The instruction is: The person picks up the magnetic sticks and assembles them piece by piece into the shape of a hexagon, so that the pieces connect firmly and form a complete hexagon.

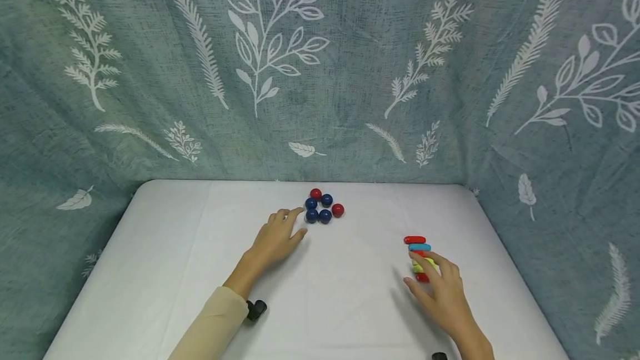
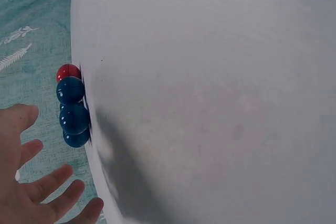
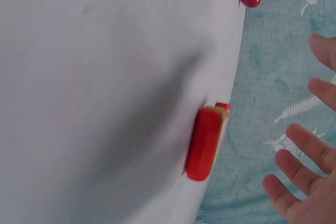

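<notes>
My left hand point(image 1: 276, 238) hovers just left of a cluster of several glossy dark blue balls point(image 1: 325, 216) and two red balls point(image 1: 338, 210). In the left wrist view its fingers are spread, and a gap separates them from the blue balls point(image 2: 74, 118). Over a column of short rounded sticks hangs my right hand point(image 1: 442, 293), hiding part of them. A red stick point(image 1: 414, 240) and a blue stick point(image 1: 420, 247) show at the column's far end, yellow-green ones point(image 1: 417, 269) lower down. The right wrist view shows loosely spread fingers apart from the nearest red stick point(image 3: 203, 142).
The white-covered table point(image 1: 350, 304) stands against a green leaf-patterned cloth point(image 1: 345, 82), which hangs behind it and at both sides. A black device point(image 1: 257, 310) sits at the left wrist; part of another point(image 1: 439, 356) shows by the right wrist.
</notes>
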`<state>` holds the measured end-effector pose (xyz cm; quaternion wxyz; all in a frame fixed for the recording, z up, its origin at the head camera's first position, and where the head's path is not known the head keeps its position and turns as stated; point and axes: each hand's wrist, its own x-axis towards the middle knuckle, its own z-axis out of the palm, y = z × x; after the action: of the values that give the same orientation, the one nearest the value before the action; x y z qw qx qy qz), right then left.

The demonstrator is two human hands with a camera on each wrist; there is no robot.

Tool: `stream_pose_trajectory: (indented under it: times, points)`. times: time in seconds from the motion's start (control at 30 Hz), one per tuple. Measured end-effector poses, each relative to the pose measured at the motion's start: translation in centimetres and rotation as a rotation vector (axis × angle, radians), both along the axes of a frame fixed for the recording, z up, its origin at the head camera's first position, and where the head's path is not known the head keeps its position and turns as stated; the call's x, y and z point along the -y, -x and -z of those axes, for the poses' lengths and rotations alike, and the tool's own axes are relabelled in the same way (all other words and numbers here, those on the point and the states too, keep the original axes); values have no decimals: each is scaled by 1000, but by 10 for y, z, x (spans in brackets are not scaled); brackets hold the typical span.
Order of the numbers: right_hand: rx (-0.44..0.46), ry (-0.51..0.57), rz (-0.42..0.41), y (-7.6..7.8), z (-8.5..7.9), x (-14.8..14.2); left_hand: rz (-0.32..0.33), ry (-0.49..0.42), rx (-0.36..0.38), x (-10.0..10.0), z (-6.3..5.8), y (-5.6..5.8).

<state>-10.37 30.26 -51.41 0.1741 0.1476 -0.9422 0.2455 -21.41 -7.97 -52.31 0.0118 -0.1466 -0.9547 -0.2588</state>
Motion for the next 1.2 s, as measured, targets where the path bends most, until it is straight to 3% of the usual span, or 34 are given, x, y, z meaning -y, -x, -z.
stream_pose_trajectory:
  times: [0.37,0.7,0.93,1.2]
  points:
    - [16,4,72,-2,11,-13,6,-8,29,-12,8,15]
    - [270,29,216,-4,15,-28,39,39,37,-18,12,26]
    - [442,78,257,4,18,-32,23,110,60,-16,14,31]
    - [453,71,279,5,21,-35,47,134,95,-17,13,37]
